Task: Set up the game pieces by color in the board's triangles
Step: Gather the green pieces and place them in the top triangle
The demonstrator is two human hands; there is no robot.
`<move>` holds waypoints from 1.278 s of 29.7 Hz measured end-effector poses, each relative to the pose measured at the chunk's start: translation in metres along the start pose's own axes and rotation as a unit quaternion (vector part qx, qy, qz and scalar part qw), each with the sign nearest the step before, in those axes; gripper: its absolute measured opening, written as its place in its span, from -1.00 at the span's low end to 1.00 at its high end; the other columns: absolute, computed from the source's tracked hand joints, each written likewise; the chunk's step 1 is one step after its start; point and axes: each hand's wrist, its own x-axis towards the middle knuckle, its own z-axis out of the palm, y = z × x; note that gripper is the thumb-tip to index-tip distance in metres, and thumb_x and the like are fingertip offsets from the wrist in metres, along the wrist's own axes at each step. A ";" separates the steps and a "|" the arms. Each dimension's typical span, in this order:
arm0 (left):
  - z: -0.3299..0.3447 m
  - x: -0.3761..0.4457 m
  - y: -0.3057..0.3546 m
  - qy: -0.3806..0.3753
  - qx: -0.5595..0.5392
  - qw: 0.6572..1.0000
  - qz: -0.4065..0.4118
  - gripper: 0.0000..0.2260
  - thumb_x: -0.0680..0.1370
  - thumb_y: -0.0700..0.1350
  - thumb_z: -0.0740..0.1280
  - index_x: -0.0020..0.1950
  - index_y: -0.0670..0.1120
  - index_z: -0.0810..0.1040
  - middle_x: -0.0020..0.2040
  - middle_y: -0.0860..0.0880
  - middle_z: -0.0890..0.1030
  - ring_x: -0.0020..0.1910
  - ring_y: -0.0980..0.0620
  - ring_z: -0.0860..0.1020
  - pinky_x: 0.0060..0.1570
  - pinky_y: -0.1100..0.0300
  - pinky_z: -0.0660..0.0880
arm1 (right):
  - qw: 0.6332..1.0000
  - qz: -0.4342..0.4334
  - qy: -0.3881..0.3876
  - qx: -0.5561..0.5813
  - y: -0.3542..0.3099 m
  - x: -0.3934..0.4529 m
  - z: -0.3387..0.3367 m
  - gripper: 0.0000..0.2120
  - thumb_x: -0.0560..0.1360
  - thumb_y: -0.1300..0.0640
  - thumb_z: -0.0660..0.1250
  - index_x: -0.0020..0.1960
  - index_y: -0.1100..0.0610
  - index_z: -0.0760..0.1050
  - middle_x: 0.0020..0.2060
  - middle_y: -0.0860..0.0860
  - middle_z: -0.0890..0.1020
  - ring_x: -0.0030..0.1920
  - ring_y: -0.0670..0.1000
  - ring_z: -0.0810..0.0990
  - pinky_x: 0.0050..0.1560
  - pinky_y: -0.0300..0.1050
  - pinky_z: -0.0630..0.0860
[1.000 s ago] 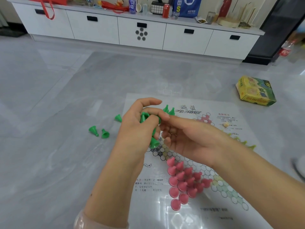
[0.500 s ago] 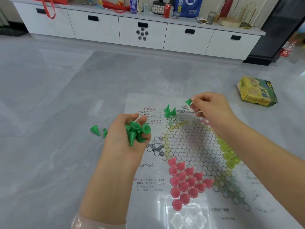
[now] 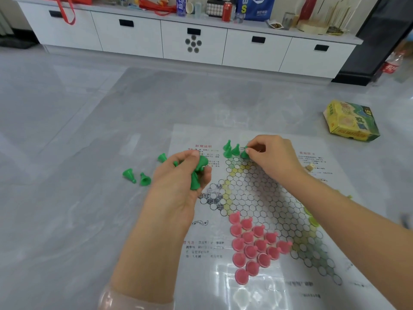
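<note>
Placement of green pieces in the far triangle is the step in hand. Right hand [image 3: 271,156], upper centre of the frame, is pinched closed on a single green piece [image 3: 244,153], setting it down beside three green pieces [image 3: 231,148] already standing at the far tip of the board [image 3: 257,193]. Whether its base has touched the sheet cannot be told.

Left hand [image 3: 185,175], centre of the frame, is curled loosely around a bunch of green pieces [image 3: 199,173], fingers partly closed, several cones projecting from the fist. It hangs above the board's left margin, over the printed text.

Three loose green pieces [image 3: 136,176] lie tipped over on the grey floor [image 3: 67,198], left of the board and just beyond the left hand.

Pink pieces [image 3: 254,245] fill the near triangle, lower centre; that colour appears complete. Yellow-green pieces [image 3: 312,218] are partly visible at the right edge of the board, mostly hidden by the right forearm. Game box [image 3: 350,120] sits at upper right, well apart.

Judgement: the green triangle is barely begun. Next move calls for releasing the pinched piece upright on its circle, then drawing another from the left hand's stock. The loose floor pieces remain to be collected afterwards.
</note>
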 end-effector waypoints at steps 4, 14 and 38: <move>-0.001 0.000 -0.001 -0.008 0.035 0.999 0.013 -0.91 0.51 -0.26 0.30 -0.19 -0.15 0.48 -0.27 -0.11 0.52 -0.47 0.08 0.44 -0.60 0.37 0.38 | 1.000 -0.003 0.005 0.004 0.002 0.000 0.002 -0.91 0.46 0.12 0.35 -0.06 0.07 0.61 -0.20 -0.06 0.62 -0.14 -0.05 0.59 -0.02 -0.12 0.54; 0.000 -0.002 0.000 -0.039 -0.023 0.998 -0.036 -0.89 0.47 -0.39 0.27 -0.14 -0.21 0.50 -0.21 -0.15 0.51 -0.38 0.03 0.50 -0.47 0.33 0.52 | 1.000 -0.014 0.010 -0.012 0.001 -0.002 0.005 -0.88 0.46 0.17 0.35 -0.01 0.10 0.60 -0.20 -0.06 0.59 -0.18 -0.07 0.55 -0.08 -0.20 0.49; -0.002 0.000 0.000 -0.031 -0.039 0.998 -0.039 -0.93 0.50 -0.32 0.28 -0.18 -0.21 0.46 -0.31 -0.12 0.50 -0.52 0.11 0.45 -0.60 0.39 0.38 | 0.952 -0.297 0.022 0.071 -0.045 -0.047 -0.017 -0.84 0.46 0.18 0.32 0.03 0.11 0.58 -0.19 -0.04 0.59 -0.23 -0.12 0.50 -0.18 -0.32 0.48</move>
